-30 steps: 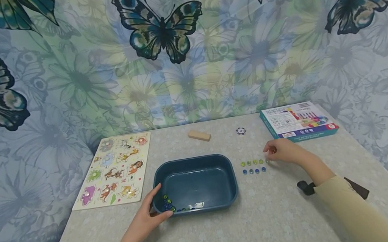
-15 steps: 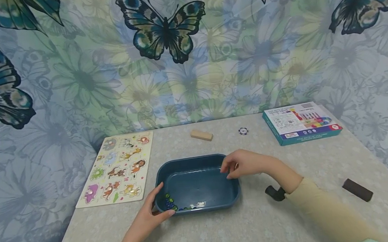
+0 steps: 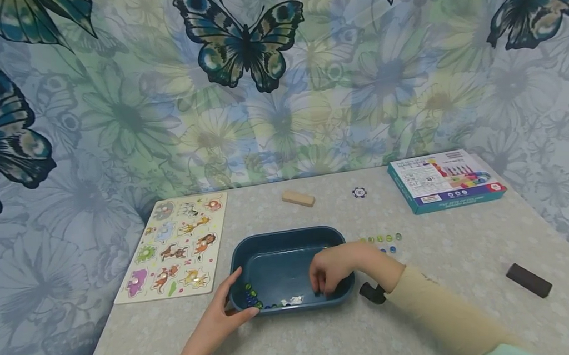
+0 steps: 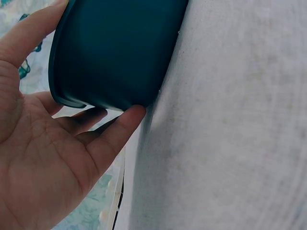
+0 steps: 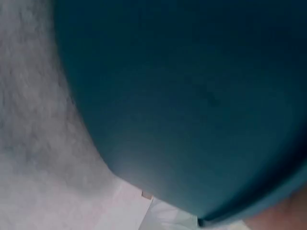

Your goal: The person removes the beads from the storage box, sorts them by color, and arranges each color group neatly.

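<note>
A dark blue plastic basin [image 3: 271, 267] sits mid-table. My left hand [image 3: 216, 319] grips its near left corner, thumb on the front rim; in the left wrist view, the fingers [image 4: 122, 127] lie against the outer wall. My right hand [image 3: 334, 268] reaches inside at the right end, curled fingers pointing down to the floor. A dark spot shows at those fingertips, and I cannot tell whether they pinch a piece. Green and blue glass beads [image 3: 251, 297] gather in the near left corner. The right wrist view has mostly the basin's outer wall [image 5: 182, 110], hiding the fingers.
Right of the basin, small green pieces [image 3: 388, 238] and a clear one [image 3: 398, 236] form a row above blue ones [image 3: 393, 250]. Around lie an animal puzzle board [image 3: 169, 248], wooden block [image 3: 298, 198], poker chip [image 3: 359, 193], game box [image 3: 447, 181] and dark brown block [image 3: 528, 280].
My right hand has left the end of the rows, moved left over the basin's right rim and gone down inside. A clear piece shows at the row's end. My left hand stays put.
</note>
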`<state>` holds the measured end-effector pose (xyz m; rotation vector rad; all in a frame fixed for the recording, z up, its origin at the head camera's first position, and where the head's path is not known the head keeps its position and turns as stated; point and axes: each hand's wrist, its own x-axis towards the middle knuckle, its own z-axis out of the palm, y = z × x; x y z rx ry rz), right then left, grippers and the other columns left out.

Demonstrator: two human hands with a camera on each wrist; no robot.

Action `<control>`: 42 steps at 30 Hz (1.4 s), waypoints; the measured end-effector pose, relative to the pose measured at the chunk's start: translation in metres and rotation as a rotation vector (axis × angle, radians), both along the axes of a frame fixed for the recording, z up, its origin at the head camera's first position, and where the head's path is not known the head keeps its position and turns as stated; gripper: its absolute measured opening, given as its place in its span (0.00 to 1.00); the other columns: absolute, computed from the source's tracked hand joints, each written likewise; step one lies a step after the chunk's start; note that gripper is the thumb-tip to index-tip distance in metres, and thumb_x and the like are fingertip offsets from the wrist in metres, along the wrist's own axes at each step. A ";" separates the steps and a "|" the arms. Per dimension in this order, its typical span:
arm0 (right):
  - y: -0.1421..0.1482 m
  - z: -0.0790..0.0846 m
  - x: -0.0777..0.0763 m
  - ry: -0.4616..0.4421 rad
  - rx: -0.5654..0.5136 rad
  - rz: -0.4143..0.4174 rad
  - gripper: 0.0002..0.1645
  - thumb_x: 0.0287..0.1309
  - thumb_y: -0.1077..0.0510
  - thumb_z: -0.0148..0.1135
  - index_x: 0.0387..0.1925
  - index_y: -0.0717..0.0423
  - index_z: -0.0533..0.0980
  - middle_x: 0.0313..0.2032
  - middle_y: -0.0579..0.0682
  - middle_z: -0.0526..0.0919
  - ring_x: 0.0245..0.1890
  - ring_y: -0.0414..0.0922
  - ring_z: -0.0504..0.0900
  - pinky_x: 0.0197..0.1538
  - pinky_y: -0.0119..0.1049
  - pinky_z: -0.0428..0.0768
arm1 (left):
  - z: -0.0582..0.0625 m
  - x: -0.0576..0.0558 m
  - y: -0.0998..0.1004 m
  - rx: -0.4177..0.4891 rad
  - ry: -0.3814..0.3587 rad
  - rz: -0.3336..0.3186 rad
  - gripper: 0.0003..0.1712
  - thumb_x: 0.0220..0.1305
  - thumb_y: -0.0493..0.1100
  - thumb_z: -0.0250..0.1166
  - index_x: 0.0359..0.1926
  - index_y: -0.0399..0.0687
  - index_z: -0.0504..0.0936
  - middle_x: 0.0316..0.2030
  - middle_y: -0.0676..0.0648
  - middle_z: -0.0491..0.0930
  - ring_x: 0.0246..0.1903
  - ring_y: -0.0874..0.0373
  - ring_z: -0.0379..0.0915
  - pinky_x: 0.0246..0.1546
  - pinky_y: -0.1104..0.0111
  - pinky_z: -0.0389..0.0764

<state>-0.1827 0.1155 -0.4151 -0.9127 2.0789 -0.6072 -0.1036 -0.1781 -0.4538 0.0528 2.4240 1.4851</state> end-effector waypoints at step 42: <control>-0.076 -0.015 0.025 0.279 -0.066 -0.025 0.06 0.54 0.62 0.64 0.24 0.49 0.81 0.21 0.36 0.77 0.21 0.32 0.73 0.27 0.24 0.73 | 0.000 0.000 -0.003 0.076 0.002 -0.038 0.50 0.53 0.47 0.71 0.71 0.61 0.51 0.72 0.43 0.41 0.69 0.36 0.37 0.54 0.52 0.70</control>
